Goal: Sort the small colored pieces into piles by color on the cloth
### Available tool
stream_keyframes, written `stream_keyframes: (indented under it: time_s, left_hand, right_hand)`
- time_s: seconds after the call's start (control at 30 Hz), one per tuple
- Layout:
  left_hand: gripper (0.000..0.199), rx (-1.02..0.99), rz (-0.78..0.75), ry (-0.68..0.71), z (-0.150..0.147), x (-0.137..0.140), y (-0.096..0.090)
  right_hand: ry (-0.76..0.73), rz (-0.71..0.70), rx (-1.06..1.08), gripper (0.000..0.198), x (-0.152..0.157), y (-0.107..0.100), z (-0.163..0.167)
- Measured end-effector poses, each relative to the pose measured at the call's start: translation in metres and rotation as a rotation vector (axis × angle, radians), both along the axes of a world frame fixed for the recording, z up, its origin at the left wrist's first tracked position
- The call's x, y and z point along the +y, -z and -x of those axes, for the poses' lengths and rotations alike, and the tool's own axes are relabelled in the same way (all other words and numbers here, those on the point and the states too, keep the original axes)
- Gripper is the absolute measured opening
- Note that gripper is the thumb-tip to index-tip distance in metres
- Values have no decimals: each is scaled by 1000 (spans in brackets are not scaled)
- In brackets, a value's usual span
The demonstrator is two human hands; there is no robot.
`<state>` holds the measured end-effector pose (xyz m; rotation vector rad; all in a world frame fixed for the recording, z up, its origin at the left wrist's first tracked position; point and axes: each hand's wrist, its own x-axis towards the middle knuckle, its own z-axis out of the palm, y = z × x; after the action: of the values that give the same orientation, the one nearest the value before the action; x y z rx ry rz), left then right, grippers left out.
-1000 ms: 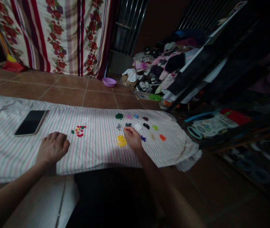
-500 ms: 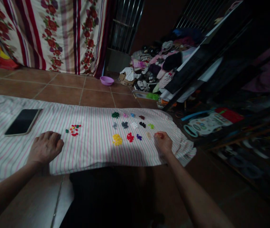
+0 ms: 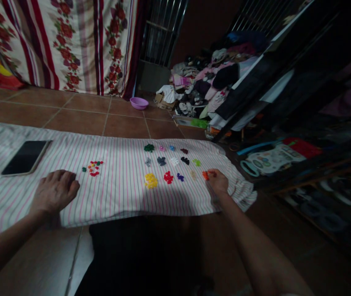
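My left hand [image 3: 54, 190] lies palm down on the striped cloth [image 3: 116, 197], its fingers loosely stretched. Just beyond it is a small mixed cluster of red, green, orange and yellow pieces [image 3: 94, 168]. At the right, my right hand [image 3: 219, 181] has thumb and fingers pinched at a small pile of orange pieces [image 3: 205, 175]; what is between the fingertips is too small to make out. Left of that pile are beige pieces [image 3: 193, 175], dark blue pieces [image 3: 180, 176], red pieces [image 3: 168, 177] and yellow pieces [image 3: 151, 181].
Behind are dark green pieces [image 3: 148, 147], grey pieces [image 3: 161, 161], black pieces [image 3: 185, 160] and lime pieces [image 3: 196, 163], among others. A phone [image 3: 25, 158] lies at the left. Beyond the cloth are a purple basin [image 3: 139, 103], heaped clothes [image 3: 206, 82] and a dark rack.
My right hand has shifted slightly right, uncovering the orange pile. My left hand stays resting on the cloth; the view has moved a little.
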<state>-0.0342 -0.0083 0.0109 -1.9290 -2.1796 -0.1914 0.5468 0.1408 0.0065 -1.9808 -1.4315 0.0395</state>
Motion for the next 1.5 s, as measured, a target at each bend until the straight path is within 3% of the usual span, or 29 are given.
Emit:
stream_keyframes:
  time_s: [0.47,0.63,0.73,0.87,1.0,1.1,1.27,1.5]
  left_hand:
    - [36,34,26,-13,2,2,2]
    - [37,4,39,-17,-1,2,-2]
    - [38,-9,34,-40,-3,2,-4]
    - [34,-27,27,-41,-5,3,-3]
    - [29,-60,-34,-32,-5,4,-1]
    - [25,-75,-66,-17,-5,4,-1]
    - [24,-78,-102,-5,-4,6,2]
    - [46,-79,-119,46,1,12,21]
  right_hand:
    - [8,22,34,21,1,-3,1]
    - [6,31,12,25,0,-18,16]
    - [-65,-34,-17,27,6,-23,37]
    - [-292,-235,-31,26,22,-29,86]
    - [-548,-371,-22,26,26,-38,162]
    - [-723,-335,26,26,16,-36,225]
    - [-988,-209,129,26,-8,-9,315]
    - [-1029,-28,162,25,-23,18,388]
